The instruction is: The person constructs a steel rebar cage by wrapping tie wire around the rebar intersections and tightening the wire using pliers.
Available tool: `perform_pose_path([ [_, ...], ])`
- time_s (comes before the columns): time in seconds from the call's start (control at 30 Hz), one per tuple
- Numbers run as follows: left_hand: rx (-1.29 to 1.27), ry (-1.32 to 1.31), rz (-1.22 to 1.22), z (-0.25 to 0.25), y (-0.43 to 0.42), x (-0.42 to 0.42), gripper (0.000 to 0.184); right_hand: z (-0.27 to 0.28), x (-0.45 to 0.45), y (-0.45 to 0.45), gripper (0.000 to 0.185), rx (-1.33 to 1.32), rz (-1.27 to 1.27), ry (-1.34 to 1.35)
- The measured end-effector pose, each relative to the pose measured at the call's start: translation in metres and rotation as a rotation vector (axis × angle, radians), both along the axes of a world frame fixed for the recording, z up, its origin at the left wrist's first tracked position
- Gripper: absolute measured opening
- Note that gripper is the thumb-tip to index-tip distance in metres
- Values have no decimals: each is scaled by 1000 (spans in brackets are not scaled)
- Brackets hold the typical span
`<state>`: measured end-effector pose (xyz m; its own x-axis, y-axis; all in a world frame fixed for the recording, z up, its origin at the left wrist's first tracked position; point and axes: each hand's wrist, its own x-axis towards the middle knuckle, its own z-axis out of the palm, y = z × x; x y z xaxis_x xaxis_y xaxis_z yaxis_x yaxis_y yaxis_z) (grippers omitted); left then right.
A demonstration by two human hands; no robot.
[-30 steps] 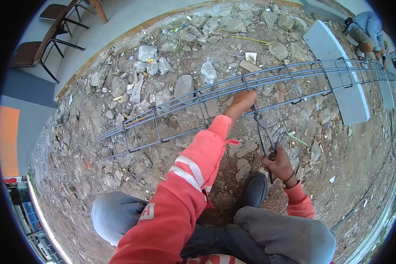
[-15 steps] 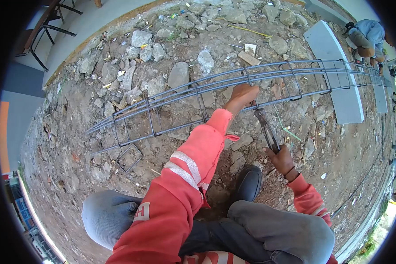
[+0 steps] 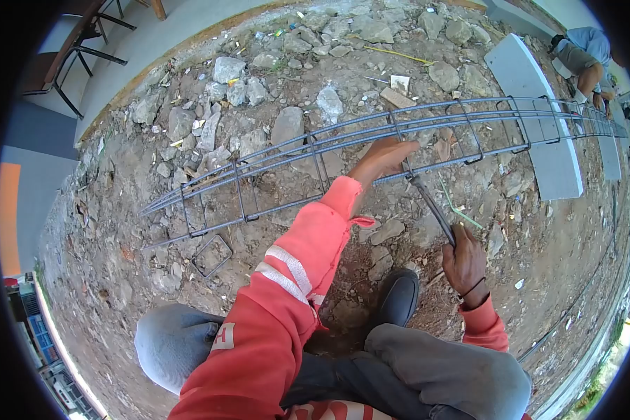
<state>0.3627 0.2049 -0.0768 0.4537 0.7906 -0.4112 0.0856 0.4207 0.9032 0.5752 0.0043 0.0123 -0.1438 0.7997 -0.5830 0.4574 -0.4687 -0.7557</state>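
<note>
A long cage of steel bars (image 3: 294,150) with square ties runs across the view above the rubble. My left hand (image 3: 386,155) reaches into it near the middle, its fingers closed around a tie or bar there; exactly what it grips is partly hidden. My right hand (image 3: 465,260) is closed around the handles of dark pincers (image 3: 434,206). The jaws of the pincers are at the cage's lower bar, just below and right of my left hand. A loose square tie (image 3: 212,255) lies on the ground below the cage's left end.
Pale grey boards (image 3: 537,115) lie under the cage's right part. Another person (image 3: 582,56) crouches at the far right end. Stones (image 3: 287,126) and rubble cover the ground. Chairs (image 3: 70,52) stand at upper left. My shoe (image 3: 399,297) is below the cage.
The handles of the pincers have come together, and my right hand has moved right and a little down. My left hand stays at the same tie. The other person has shifted posture.
</note>
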Motion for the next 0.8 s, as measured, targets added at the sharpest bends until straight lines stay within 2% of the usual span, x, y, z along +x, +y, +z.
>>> perform_pose_path([
  [0.03, -31, 172, -53, 10, -1, -2, 64, 4, 3, 3, 30, 43, 44, -89],
  [0.1, -41, 248, -106, 22, -2, -8, 68, 10, 6, 4, 31, 113, 134, -268],
  [0.13, -44, 323, -166, 30, -4, -11, 71, 13, 0, 5, 35, -91, -18, 149],
  [0.17, -41, 320, -163, 37, -4, -15, 71, 9, 3, 4, 35, -89, -16, 146],
  [0.23, 91, 597, -282, 61, -14, -29, 68, -10, 14, -4, 53, -458, -42, 1034],
  [0.27, 88, 597, -272, 67, -23, -36, 68, -31, 16, -14, 64, -490, -64, 1212],
  [0.3, 281, 580, -249, 73, -30, -44, 61, -35, 13, -21, 64, -488, -48, 1213],
  [0.33, 472, 566, -229, 80, -37, -49, 54, -37, 5, -29, 61, -592, -93, 1415],
  [0.37, 477, 582, -223, 87, -44, -51, 54, -39, -2, -34, 59, -699, -139, 1618],
  [0.43, 745, 406, -15, 101, -59, -53, 35, -25, -12, -42, 57, -709, -121, 1619],
  [0.47, 590, 184, -50, 105, -64, -50, 34, -19, -18, -46, 55, -718, -126, 1606],
  [0.53, 341, -540, -10, 95, -82, -31, 52, -17, -30, -53, 55, -712, -85, 1696],
  [0.6, 161, -836, -127, 85, -97, -14, 61, -15, -38, -61, 52, -693, -32, 1832],
  [0.63, 165, -835, -123, 83, -103, -7, 61, -11, -41, -62, 52, -697, -26, 1831],
  [0.7, -148, -1273, -410, 81, -111, 6, 62, -5, -46, -55, 50, -493, 135, 1836],
  [0.73, -121, -1273, -411, 81, -114, 9, 62, -6, -45, -56, 59, -365, 127, 1818],
  [0.77, -122, -1180, -386, 81, -118, 10, 58, -4, -42, -55, 59, -363, 157, 1811],
  [0.8, -128, -1086, -355, 80, -117, 8, 56, -1, -37, -56, 66, -265, 102, 1663],
])
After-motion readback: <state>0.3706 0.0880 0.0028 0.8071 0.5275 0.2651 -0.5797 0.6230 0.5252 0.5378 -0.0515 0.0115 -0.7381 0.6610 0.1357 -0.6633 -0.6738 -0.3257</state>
